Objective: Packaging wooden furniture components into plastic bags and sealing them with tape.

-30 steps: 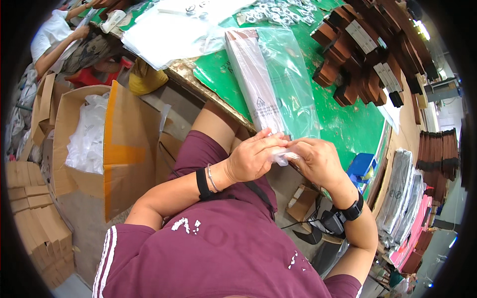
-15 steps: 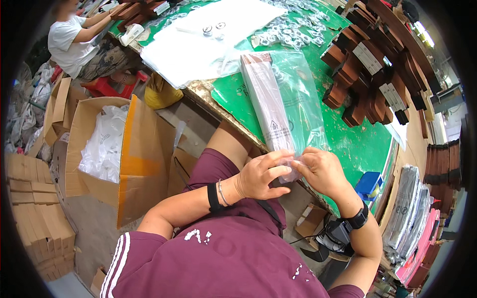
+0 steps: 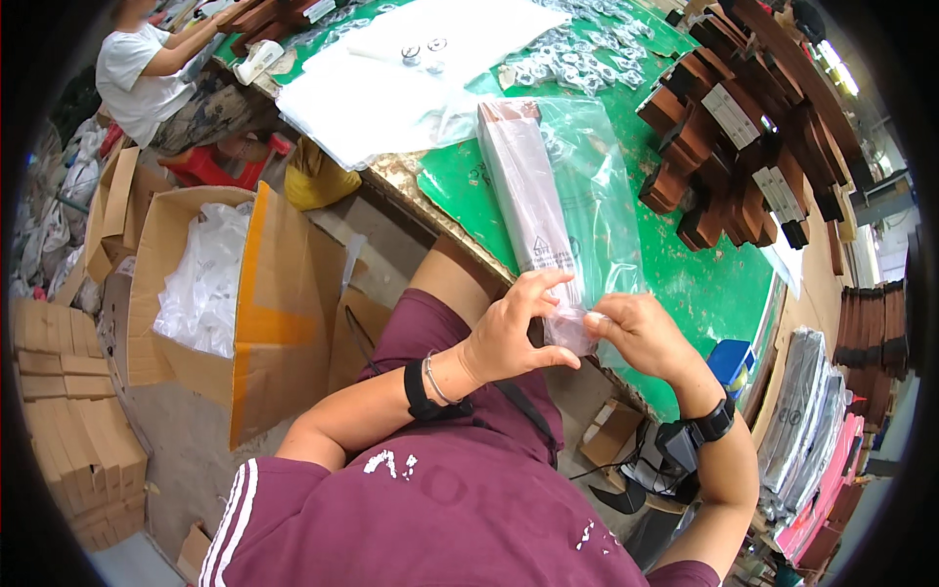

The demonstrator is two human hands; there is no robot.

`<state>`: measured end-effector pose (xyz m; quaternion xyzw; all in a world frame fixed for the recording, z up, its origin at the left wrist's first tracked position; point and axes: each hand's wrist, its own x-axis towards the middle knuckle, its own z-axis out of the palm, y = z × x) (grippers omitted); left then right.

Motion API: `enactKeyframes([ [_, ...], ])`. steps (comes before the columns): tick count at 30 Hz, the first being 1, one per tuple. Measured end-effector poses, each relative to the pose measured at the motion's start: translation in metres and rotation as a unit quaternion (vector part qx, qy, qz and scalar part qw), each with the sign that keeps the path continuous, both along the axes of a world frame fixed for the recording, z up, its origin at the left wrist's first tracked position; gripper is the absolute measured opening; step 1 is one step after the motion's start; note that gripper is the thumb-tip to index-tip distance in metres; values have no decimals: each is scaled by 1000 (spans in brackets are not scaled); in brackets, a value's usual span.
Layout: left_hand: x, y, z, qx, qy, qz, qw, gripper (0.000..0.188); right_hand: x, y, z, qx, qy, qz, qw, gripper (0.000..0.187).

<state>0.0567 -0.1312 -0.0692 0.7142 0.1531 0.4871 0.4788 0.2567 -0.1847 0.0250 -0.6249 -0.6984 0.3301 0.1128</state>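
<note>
Right now we pinch the open end of the clear bag with both hands: left hand fingers closed on its near corner, right hand gripping the flap. The bag with its long brown piece lies on the green table. We should keep the flap flat and edges aligned.

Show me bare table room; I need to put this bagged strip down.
Bare green mat lies between the clear bag and the brown stacked pieces, right of the right hand. Farther up, white sheets and small metal parts crowd it.
</note>
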Motion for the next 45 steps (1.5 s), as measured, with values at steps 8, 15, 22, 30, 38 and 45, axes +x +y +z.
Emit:
enactKeyframes([
  [8, -2, -6, 7, 103, 104, 30, 989, 52, 4, -9, -1, 39, 32, 33, 998, 16],
  [15, 4, -2, 5, 189, 58, 79, 977, 12, -1, -9, -3, 15, 91, -46, 995, 14],
  [22, 7, -4, 2, 192, 49, 107, 974, 6, -3, -9, -9, 223, -140, -23, 964, 28],
  [30, 8, -3, 6, 177, 60, 118, 975, 5, 17, -1, 4, 314, -274, 127, 900, 49],
  [38, 7, -4, 2, 174, 79, 112, 975, 10, 19, 6, 24, 283, -189, 191, 921, 43],
  [45, 3, -1, 0, 212, 60, 94, 971, 15, 4, -16, 28, 76, 0, 168, 983, 16],
])
